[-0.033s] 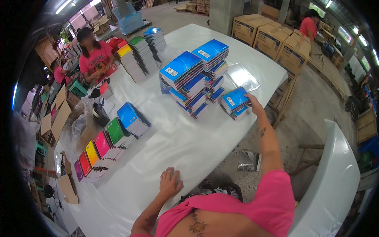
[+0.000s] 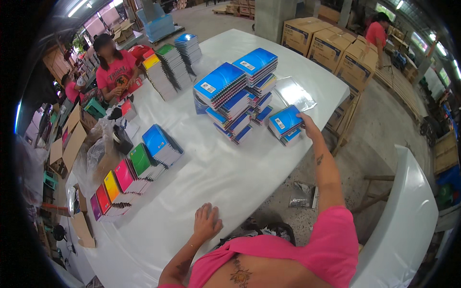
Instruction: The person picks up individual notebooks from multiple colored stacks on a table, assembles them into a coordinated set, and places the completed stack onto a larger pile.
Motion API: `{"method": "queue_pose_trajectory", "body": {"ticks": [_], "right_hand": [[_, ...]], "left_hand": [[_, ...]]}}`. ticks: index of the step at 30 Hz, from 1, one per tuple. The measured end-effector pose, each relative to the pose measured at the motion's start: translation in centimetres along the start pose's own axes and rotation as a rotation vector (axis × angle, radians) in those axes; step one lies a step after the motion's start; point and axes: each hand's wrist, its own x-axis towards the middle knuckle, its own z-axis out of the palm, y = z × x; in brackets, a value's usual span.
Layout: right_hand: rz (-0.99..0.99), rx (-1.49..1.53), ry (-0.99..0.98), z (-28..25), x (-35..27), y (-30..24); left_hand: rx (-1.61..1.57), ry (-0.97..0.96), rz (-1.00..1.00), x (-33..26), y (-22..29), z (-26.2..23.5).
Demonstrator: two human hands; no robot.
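My right hand (image 2: 308,124) is closed on the right edge of a blue spiral notebook (image 2: 285,118), the upper one of a small pile near the table's right side. Other notebooks stick out beneath it; how many my fingers grip is hidden. My left hand (image 2: 207,222) lies on the white table (image 2: 201,180) near its front edge, fingers loosely stretched and holding nothing. Just left of the small pile rise tall stacks of blue spiral notebooks (image 2: 220,82). Behind the pile lies a clear plastic sheet or bag (image 2: 296,92).
At left stands a row of notebook stacks in several colours (image 2: 126,174), beside crumpled plastic (image 2: 98,144) and an open carton (image 2: 72,137). A co-worker (image 2: 116,72) stands across the table, near more notebook stacks (image 2: 165,69). Large cartons (image 2: 331,48) stand beyond the far right edge.
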Motion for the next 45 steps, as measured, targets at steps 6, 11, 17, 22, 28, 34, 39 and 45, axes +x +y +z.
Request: {"method": "queue_pose_trajectory", "body": {"ticks": [6, 11, 17, 22, 28, 34, 39, 45], "right_hand": [[0.047, 0.051, 0.029, 0.8, 1.2, -0.1], [0.064, 0.060, -0.018, 1.6, 0.5, -0.2], [0.041, 0.070, -0.040, -2.2, 1.1, 0.4], [0.112, 0.523, 0.260, 4.0, -4.2, 3.7], [0.192, 0.658, 0.176, 4.2, -4.2, 7.4], [0.140, 0.594, 0.116, 6.2, -2.9, 7.6], [0.152, 0.637, 0.090, 6.4, -3.1, 7.2], [0.007, 0.640, 0.226, 7.7, -5.2, 10.2]], "left_hand": [[-0.029, 0.020, 0.002, -0.1, -0.1, 0.0], [-0.027, 0.011, -0.024, -0.6, -0.2, 0.0], [-0.040, 0.013, 0.021, 0.7, -0.1, 0.5], [-0.044, 0.018, -0.050, -1.2, -0.2, -0.5], [-0.050, 0.005, 0.006, 0.0, -0.2, -0.9], [-0.027, 0.007, -0.016, -0.9, -0.2, -1.2], [-0.017, 0.039, -0.005, -1.0, -0.2, -1.0], [-0.004, 0.045, -0.021, -1.4, -0.2, -1.0]]}}
